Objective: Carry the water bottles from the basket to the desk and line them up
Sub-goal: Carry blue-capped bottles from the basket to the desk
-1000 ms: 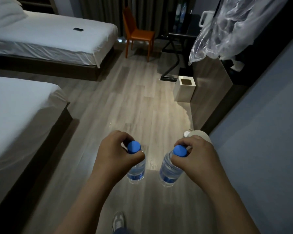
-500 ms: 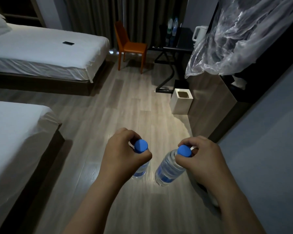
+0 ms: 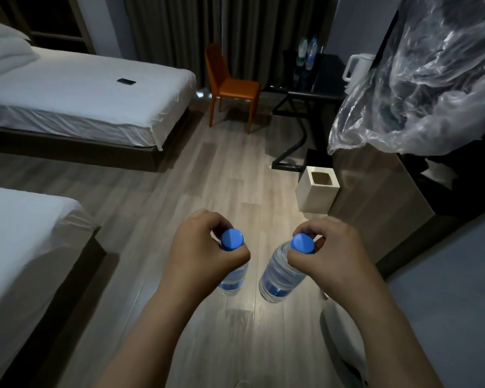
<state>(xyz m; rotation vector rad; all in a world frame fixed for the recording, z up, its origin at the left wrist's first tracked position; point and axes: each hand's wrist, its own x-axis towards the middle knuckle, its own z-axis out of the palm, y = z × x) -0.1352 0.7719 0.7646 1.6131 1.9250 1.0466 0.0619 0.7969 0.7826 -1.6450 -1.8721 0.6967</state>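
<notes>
Bare floor (image 3: 230, 169) runs up the frame's centre between beds (image 3: 90, 88) and cabinet (image 3: 375, 208). Left hand (image 3: 199, 256) and right hand (image 3: 333, 253) each clamp fingers round a clear, blue-capped bottle's neck: left bottle (image 3: 234, 278), right bottle (image 3: 280, 278).

clear ribbed plastic bottles (image 3: 279, 278), glossy wood-look floor (image 3: 221, 177), crinkled plastic sheet (image 3: 420, 79)

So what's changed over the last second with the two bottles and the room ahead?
The person has walked forward: the orange chair, desk and white bin sit closer. The right hand's bottle has tilted, base swinging left. Unchanged: left hand and right hand each grip a blue-capped bottle by the neck; left bottle hangs upright.
</notes>
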